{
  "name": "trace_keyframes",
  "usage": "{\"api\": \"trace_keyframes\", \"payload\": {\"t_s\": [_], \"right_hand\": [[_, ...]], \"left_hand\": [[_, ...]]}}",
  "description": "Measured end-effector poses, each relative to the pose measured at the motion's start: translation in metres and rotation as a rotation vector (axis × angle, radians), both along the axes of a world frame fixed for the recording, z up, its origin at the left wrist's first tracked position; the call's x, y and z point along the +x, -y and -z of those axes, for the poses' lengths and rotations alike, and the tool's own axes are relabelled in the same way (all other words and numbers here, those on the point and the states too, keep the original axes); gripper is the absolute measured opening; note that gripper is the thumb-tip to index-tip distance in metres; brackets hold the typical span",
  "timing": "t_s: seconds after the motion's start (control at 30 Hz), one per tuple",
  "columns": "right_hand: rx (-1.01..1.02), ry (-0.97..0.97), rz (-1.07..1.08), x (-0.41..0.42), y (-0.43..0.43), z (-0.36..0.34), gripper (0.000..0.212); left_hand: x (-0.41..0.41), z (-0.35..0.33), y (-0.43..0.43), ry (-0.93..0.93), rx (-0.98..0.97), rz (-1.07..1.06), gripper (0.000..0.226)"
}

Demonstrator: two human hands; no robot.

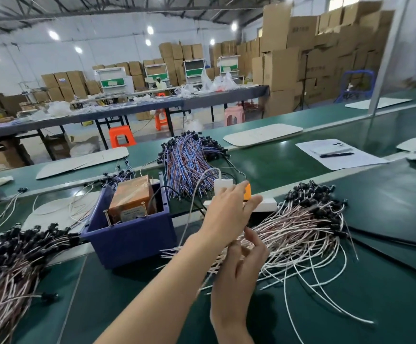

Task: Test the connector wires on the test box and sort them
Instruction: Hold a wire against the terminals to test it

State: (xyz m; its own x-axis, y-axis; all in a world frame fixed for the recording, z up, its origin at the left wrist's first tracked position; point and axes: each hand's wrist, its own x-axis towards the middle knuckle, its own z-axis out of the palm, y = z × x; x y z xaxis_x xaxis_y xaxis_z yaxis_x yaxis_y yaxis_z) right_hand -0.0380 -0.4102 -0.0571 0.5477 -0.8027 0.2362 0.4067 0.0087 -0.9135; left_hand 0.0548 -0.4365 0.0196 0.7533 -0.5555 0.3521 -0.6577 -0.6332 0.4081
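The loose pile of pinkish-white connector wires with black plug ends (301,224) fans across the dark green bench mat (127,306) at centre right, plugs at the far end, bare ends near. The right hand (239,269) has thumb and curled fingers closed on a few strands at the pile's near-left edge. The left hand (226,212) reaches across above it, fingers straight and released, their tips over a small orange block (247,192) on a white power strip (266,204); whether they touch it I cannot tell. Left of the hands a dark blue plastic bin (127,239) holds a brown tape-wrapped box (131,199). A second pile of like wires (11,256) lies at the near left, and a bundle of blue and red wires (189,160) lies farther back.
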Motion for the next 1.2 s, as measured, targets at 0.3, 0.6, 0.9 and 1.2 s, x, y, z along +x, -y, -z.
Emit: {"api": "trace_keyframes", "payload": {"t_s": [0.3,0.6,0.9,1.2], "right_hand": [[-0.599,-0.075,-0.243,-0.001,-0.020,0.007,0.012],[-1.160,-0.147,-0.395,-0.007,-0.039,0.008,0.018],[-1.376,-0.129,-0.378,0.014,-0.075,0.008,0.017],[-1.294,-0.179,-0.428,0.011,-0.066,0.011,0.020]], "left_hand": [[-0.030,0.036,-0.135,-0.200,-0.448,-0.084,0.020],[-0.041,0.090,-0.267,-0.044,-0.389,-0.657,0.030],[-0.039,0.088,-0.286,-0.013,-0.383,-0.950,0.020],[-0.044,0.087,-0.290,0.031,-0.138,-1.126,0.034]]}}
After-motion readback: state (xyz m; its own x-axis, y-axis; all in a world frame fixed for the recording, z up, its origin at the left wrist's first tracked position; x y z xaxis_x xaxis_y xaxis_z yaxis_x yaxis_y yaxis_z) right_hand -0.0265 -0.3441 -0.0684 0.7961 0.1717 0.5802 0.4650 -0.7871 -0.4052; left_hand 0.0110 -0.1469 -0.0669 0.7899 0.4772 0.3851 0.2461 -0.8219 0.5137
